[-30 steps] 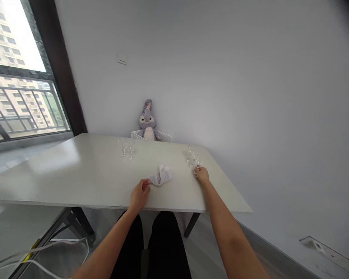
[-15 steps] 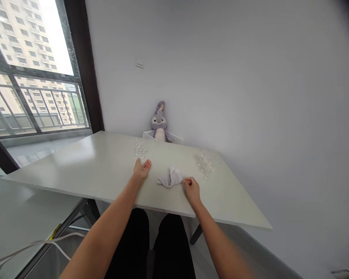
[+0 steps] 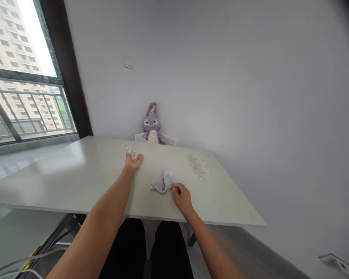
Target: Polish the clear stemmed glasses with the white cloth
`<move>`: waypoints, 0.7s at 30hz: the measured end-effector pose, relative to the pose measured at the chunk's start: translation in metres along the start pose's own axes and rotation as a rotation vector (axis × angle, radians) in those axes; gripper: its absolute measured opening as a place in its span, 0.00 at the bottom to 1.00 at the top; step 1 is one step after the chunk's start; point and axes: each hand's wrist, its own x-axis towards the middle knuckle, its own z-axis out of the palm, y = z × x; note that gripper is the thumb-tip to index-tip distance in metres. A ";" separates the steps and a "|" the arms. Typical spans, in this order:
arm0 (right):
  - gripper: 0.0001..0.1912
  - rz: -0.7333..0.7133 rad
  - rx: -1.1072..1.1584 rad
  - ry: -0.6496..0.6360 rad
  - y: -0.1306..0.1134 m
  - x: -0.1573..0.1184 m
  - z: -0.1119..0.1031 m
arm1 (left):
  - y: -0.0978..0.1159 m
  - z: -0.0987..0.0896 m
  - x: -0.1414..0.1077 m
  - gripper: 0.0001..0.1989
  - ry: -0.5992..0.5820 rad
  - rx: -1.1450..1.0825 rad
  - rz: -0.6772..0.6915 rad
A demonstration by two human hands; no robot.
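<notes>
Palm up and fingers spread, my left hand (image 3: 133, 161) is at the near side of a small group of clear glasses (image 3: 130, 149) on the left part of the table. A crumpled light grey cloth (image 3: 163, 182) lies on the table between my hands. My right hand (image 3: 181, 194) is curled at the cloth's right edge, thumb and fingers together; whether cloth is pinched between them is too small to tell. Several clear stemmed glasses (image 3: 199, 164) stand in a cluster beyond my right hand.
The pale table (image 3: 84, 174) reaches back to the wall. Behind its far edge, a grey plush rabbit (image 3: 151, 126) sits in a white basket (image 3: 170, 141). A window is at the left, and cables (image 3: 31, 259) hang at the lower left.
My left hand has moved forward to the left glasses. My right hand stays beside the cloth. The whole view has shifted slightly, with the table and wall appearing further left.
</notes>
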 end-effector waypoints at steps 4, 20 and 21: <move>0.17 -0.255 -0.170 -0.040 -0.011 -0.002 0.001 | 0.001 0.003 0.004 0.17 0.008 -0.061 -0.004; 0.24 0.231 0.638 0.215 -0.039 0.015 -0.028 | -0.037 -0.018 -0.088 0.06 -0.238 -0.029 -0.070; 0.25 0.255 0.743 0.249 -0.044 0.014 -0.036 | -0.041 -0.021 -0.097 0.06 -0.280 -0.003 -0.062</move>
